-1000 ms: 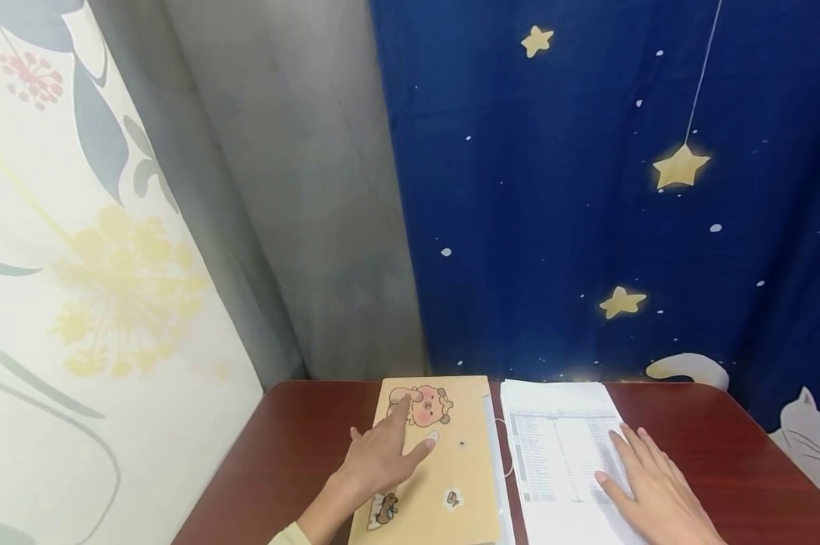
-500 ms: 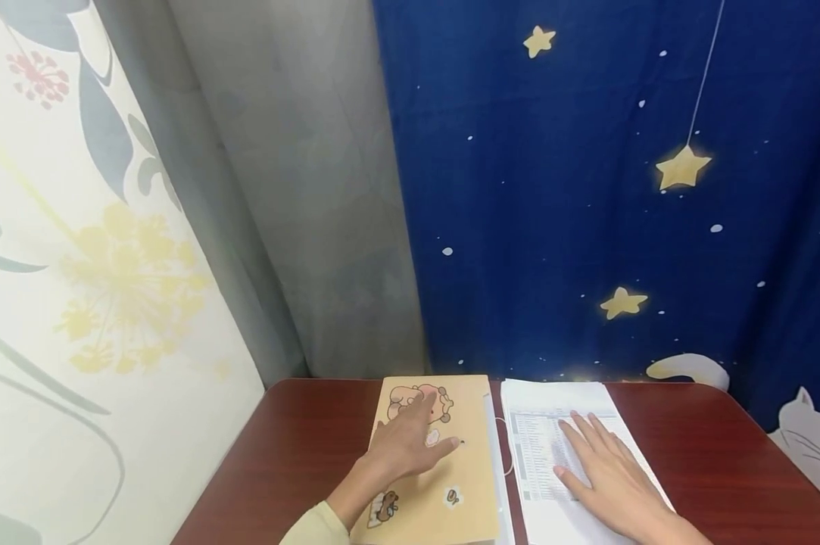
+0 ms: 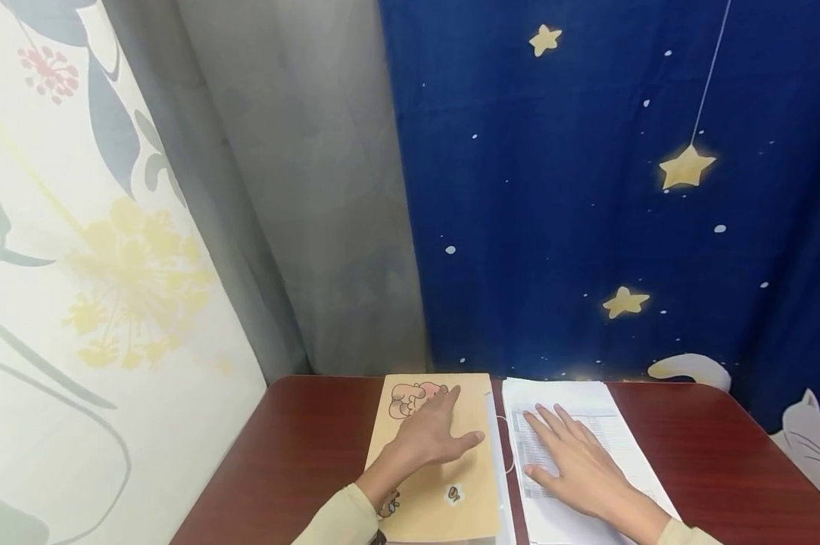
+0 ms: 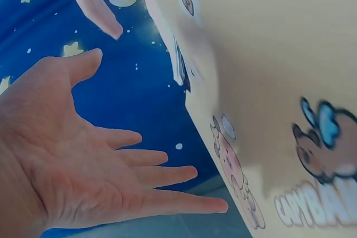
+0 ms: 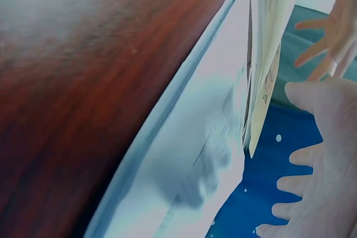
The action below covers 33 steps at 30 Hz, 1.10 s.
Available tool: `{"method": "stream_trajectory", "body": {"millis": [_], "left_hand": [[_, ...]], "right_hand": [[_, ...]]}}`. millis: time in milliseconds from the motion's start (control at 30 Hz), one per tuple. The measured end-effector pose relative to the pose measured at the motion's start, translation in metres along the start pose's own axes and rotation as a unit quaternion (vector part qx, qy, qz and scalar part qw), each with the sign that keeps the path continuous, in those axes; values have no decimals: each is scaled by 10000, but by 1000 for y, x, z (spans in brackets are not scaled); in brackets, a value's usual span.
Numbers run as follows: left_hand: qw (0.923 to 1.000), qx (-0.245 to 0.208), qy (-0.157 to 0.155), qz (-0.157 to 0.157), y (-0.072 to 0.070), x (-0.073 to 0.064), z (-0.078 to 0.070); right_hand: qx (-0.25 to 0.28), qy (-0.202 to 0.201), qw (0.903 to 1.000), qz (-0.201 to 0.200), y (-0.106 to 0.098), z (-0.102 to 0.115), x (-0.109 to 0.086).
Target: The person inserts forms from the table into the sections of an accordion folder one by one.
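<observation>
Tan folder (image 3: 467,469) and paper stack (image 3: 617,439), side by side on a dark red table (image 3: 300,454).
Folder: left position, cover stickered with cartoon animals; left hand (image 3: 426,440) above it, fingers extended, thumb spread, gripping nothing. Paper stack: right position, just beside the folder, top sheet printed in columns; right hand (image 3: 576,463) above it, fingers extended, likewise holding nothing. Thin white loop (image 3: 512,450): between the two. Far side: dark blue curtain (image 3: 553,189) with yellow stars, grey curtain (image 3: 314,189) to its left.
</observation>
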<state>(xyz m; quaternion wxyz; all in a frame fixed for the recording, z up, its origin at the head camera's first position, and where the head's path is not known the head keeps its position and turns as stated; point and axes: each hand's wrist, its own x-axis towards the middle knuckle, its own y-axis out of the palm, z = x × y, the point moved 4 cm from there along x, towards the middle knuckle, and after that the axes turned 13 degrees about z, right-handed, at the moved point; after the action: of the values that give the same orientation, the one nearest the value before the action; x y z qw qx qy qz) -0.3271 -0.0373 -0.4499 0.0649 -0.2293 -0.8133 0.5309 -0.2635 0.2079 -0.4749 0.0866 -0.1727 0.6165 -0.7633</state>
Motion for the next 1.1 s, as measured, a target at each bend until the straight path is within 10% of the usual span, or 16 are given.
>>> {"method": "stream_trajectory", "body": {"millis": [767,1100], "left_hand": [[9925,462,-788,817,18,39,-24],[9779,540,-1817,878,27,45,-27]], "right_hand": [[246,-368,9924,1144,17,15,43],[310,-412,9870,1523,25,11,51]]}}
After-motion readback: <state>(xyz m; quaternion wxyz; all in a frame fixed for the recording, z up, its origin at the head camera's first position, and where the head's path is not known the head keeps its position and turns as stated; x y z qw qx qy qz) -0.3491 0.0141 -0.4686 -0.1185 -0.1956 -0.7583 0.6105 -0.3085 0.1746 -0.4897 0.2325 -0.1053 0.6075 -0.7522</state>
